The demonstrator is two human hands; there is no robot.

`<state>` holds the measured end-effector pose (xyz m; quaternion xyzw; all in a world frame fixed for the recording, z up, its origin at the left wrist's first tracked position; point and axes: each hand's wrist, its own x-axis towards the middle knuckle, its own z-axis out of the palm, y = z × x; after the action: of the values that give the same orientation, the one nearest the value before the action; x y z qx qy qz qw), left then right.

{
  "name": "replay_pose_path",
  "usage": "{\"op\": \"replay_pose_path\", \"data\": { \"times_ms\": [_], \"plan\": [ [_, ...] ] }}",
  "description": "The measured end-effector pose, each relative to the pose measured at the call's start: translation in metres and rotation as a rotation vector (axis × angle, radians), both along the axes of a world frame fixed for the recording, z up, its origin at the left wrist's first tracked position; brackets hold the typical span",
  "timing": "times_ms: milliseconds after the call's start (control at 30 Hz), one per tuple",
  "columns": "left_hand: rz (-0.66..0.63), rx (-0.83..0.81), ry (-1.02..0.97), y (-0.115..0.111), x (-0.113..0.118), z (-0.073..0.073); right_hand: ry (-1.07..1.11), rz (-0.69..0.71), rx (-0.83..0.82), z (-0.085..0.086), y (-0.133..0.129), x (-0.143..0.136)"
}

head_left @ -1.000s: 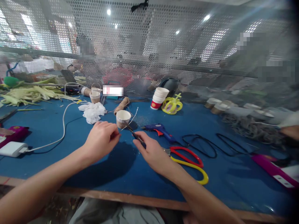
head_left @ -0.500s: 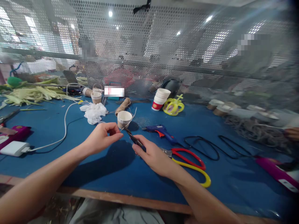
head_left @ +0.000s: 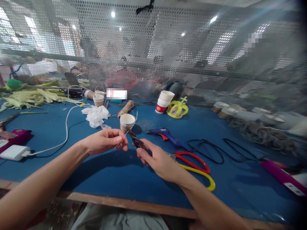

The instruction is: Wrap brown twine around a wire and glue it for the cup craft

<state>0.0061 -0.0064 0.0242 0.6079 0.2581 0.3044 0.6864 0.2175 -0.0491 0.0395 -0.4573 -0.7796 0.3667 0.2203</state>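
My left hand (head_left: 106, 141) pinches a thin pale wire (head_left: 137, 115) between thumb and fingers; a short end sticks out below the fingertips. The wire slants up to the right past the jaws of dark-handled pliers (head_left: 139, 143). My right hand (head_left: 157, 159) is wrapped round the pliers' handles, jaws pointing up and left. Whether the jaws grip the wire I cannot tell. Just behind the jaws stands a paper cup (head_left: 127, 120), white at the rim and brown twine-like below. Large scissors with a red and a yellow handle (head_left: 195, 163) lie beside my right wrist.
A blue glue gun (head_left: 165, 134) trails a black cord (head_left: 208, 143) to the right. Stacked paper cups (head_left: 165, 101), a yellow crown-shaped piece (head_left: 177, 110), a twine roll (head_left: 125, 109) and crumpled white plastic (head_left: 96, 115) stand farther back. A white charger (head_left: 15, 152) sits left.
My left fingers have shifted and spread slightly around the wire, and its lower end now shows beneath them. The wire's upper end sits a little lower. The pliers stay almost in place.
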Motion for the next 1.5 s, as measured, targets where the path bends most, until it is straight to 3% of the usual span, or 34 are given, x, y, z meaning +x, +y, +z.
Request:
{"op": "replay_pose_path", "data": {
  "times_ms": [67,133,200,300,367,433,600,667,733,800,967,1033,1233,1500],
  "plan": [
    [-0.023,-0.02,-0.006,-0.002,0.002,0.001,0.003,0.016,-0.014,0.001,-0.001,0.0],
    [0.056,0.078,0.093,-0.006,0.006,0.004,-0.02,0.003,0.012,0.0,-0.001,-0.001],
    [0.23,0.293,0.338,-0.013,0.011,0.009,-0.065,-0.051,0.076,-0.003,0.001,-0.003],
    [0.582,0.768,0.779,-0.023,0.019,0.014,-0.142,-0.137,0.155,-0.01,0.003,-0.006],
    [0.666,0.92,0.902,-0.027,0.021,0.016,-0.149,-0.159,0.175,-0.012,0.005,-0.007],
    [0.579,0.831,0.807,-0.026,0.019,0.017,-0.114,-0.136,0.166,-0.012,0.005,-0.005],
    [0.173,0.227,0.2,-0.012,0.006,0.013,0.012,-0.028,0.041,-0.004,0.002,0.001],
    [0.064,0.055,0.075,-0.008,0.004,0.01,0.034,-0.011,0.008,-0.001,0.001,0.002],
    [0.038,-0.008,0.058,-0.008,0.006,0.008,0.031,-0.004,0.003,0.0,0.001,0.002],
    [0.109,0.076,0.179,-0.011,0.009,0.008,-0.005,-0.009,0.034,-0.003,0.001,0.0],
    [0.628,0.854,0.81,-0.024,0.019,0.012,-0.124,-0.146,0.213,-0.014,0.006,-0.004],
    [0.693,0.981,0.878,-0.025,0.02,0.013,-0.131,-0.174,0.236,-0.016,0.007,-0.005],
    [0.392,0.551,0.499,-0.014,0.011,0.012,-0.058,-0.083,0.11,-0.007,0.004,0.0],
    [0.445,0.642,0.576,-0.017,0.012,0.013,-0.05,-0.032,0.057,-0.006,0.005,0.001]
  ]
}}
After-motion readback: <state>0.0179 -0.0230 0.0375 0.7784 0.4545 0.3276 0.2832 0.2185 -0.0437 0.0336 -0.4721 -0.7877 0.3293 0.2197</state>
